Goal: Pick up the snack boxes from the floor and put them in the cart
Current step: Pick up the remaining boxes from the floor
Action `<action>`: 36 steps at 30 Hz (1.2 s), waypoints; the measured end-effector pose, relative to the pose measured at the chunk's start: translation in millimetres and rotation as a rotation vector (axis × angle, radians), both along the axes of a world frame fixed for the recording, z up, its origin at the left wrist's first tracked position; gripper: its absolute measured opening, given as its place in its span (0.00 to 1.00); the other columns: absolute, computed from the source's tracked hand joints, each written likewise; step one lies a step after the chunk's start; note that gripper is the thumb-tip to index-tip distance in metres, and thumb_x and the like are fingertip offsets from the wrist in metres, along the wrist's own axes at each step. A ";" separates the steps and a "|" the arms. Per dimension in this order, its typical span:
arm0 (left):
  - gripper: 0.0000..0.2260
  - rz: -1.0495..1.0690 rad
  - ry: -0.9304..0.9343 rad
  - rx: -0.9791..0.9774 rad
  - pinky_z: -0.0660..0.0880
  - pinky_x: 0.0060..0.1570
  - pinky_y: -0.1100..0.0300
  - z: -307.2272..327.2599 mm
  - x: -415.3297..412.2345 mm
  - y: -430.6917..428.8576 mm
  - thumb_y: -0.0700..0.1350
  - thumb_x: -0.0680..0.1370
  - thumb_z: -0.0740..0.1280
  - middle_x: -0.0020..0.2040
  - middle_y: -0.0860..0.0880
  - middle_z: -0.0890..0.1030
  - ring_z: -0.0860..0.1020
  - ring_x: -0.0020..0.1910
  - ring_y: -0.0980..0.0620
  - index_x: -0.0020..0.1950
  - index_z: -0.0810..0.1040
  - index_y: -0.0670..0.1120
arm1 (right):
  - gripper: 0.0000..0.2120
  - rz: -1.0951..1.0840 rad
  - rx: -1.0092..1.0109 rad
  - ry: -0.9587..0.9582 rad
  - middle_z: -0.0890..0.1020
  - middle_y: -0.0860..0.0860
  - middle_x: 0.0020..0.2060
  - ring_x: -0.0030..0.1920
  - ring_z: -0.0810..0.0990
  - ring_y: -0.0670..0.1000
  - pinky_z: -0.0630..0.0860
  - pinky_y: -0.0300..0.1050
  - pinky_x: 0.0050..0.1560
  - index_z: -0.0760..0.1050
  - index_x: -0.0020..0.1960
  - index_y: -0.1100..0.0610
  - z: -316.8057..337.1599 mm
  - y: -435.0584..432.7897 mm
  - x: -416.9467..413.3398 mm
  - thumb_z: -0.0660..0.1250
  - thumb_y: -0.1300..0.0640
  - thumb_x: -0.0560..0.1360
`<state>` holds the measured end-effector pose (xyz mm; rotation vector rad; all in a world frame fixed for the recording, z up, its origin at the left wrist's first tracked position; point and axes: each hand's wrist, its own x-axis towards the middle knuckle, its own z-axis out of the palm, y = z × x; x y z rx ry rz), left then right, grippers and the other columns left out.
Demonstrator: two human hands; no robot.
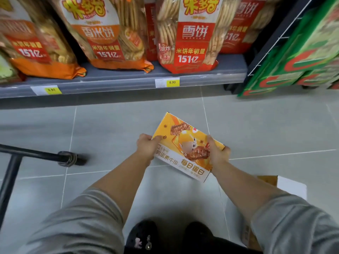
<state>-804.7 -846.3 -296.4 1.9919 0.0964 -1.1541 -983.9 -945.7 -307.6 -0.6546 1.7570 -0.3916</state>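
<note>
A yellow and orange snack box (185, 142) is held above the grey tiled floor, tilted with its far corner up. My left hand (147, 146) grips its left edge, thumb on the printed top. My right hand (218, 153) grips its right edge, fingers curled round the side. A second box (286, 184), white and brown, lies on the floor at the right, partly hidden behind my right forearm. The cart shows only as a black frame and wheel (67, 158) at the left.
A grey shelf (119, 81) with large bags of rice crackers (189, 35) runs across the top. Green cartons (297, 57) stand stacked at the top right. My dark shoes (170, 235) are at the bottom centre.
</note>
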 end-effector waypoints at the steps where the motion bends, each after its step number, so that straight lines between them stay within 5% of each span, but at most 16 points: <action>1: 0.14 0.033 -0.021 -0.038 0.76 0.37 0.55 10.9 8.4 -5.5 0.51 0.71 0.71 0.56 0.41 0.78 0.78 0.39 0.47 0.48 0.70 0.46 | 0.33 -0.052 -0.029 -0.048 0.77 0.51 0.46 0.43 0.79 0.55 0.78 0.55 0.55 0.65 0.62 0.54 6.7 -6.9 7.4 0.71 0.37 0.66; 5: 0.18 0.088 -0.126 -0.143 0.81 0.50 0.46 71.9 37.6 -30.5 0.57 0.63 0.71 0.58 0.42 0.78 0.83 0.46 0.45 0.46 0.72 0.51 | 0.25 -0.201 -0.080 -0.164 0.77 0.52 0.39 0.38 0.79 0.53 0.78 0.56 0.54 0.66 0.57 0.55 48.7 -30.9 40.2 0.63 0.37 0.72; 9: 0.25 -0.038 -0.337 -0.152 0.78 0.56 0.49 155.0 60.4 -52.6 0.58 0.66 0.74 0.62 0.48 0.69 0.79 0.52 0.48 0.60 0.77 0.51 | 0.14 -0.244 -0.121 -0.292 0.81 0.56 0.40 0.41 0.82 0.58 0.79 0.59 0.52 0.67 0.42 0.53 118.0 -50.2 74.4 0.62 0.42 0.70; 15: 0.34 0.016 -0.370 -0.139 0.74 0.63 0.49 295.3 62.5 -32.6 0.63 0.58 0.74 0.59 0.47 0.70 0.72 0.62 0.47 0.60 0.77 0.49 | 0.14 -0.137 -0.192 -0.288 0.82 0.57 0.39 0.37 0.80 0.57 0.76 0.48 0.42 0.70 0.35 0.54 259.5 -52.8 99.1 0.60 0.43 0.69; 18: 0.29 0.126 -0.321 -0.135 0.71 0.61 0.56 367.4 54.0 -14.2 0.58 0.65 0.77 0.59 0.48 0.70 0.70 0.59 0.50 0.61 0.75 0.47 | 0.18 -0.103 -0.243 -0.230 0.80 0.57 0.45 0.45 0.80 0.59 0.76 0.53 0.50 0.69 0.44 0.55 338.7 -46.3 104.2 0.61 0.40 0.67; 20: 0.30 0.212 -0.284 -0.141 0.74 0.60 0.52 410.4 51.1 -3.5 0.56 0.66 0.77 0.61 0.45 0.70 0.73 0.57 0.47 0.62 0.73 0.47 | 0.21 -0.049 -0.262 -0.206 0.80 0.56 0.48 0.47 0.80 0.58 0.77 0.52 0.52 0.71 0.49 0.54 389.1 -39.8 107.1 0.62 0.39 0.65; 26: 0.41 0.319 -0.260 -0.143 0.75 0.61 0.45 546.4 46.4 26.8 0.65 0.58 0.75 0.67 0.42 0.67 0.73 0.61 0.42 0.65 0.70 0.49 | 0.42 0.117 -0.302 -0.153 0.78 0.56 0.60 0.58 0.78 0.60 0.74 0.59 0.61 0.70 0.66 0.55 511.7 -35.1 114.0 0.59 0.32 0.58; 30: 0.36 0.369 -0.349 -0.145 0.68 0.62 0.54 635.0 54.5 53.2 0.55 0.68 0.76 0.70 0.41 0.63 0.70 0.57 0.49 0.71 0.67 0.46 | 0.39 0.253 -0.348 -0.154 0.75 0.56 0.65 0.62 0.75 0.61 0.70 0.54 0.63 0.67 0.70 0.54 636.1 -1.8 128.4 0.59 0.34 0.66; 36: 0.34 0.455 -0.434 -0.216 0.67 0.51 0.56 719.2 75.0 109.2 0.53 0.71 0.75 0.70 0.42 0.66 0.72 0.62 0.43 0.72 0.67 0.43 | 0.34 0.465 -0.419 -0.204 0.64 0.55 0.74 0.72 0.64 0.61 0.63 0.57 0.69 0.57 0.77 0.55 727.9 35.4 165.0 0.60 0.42 0.76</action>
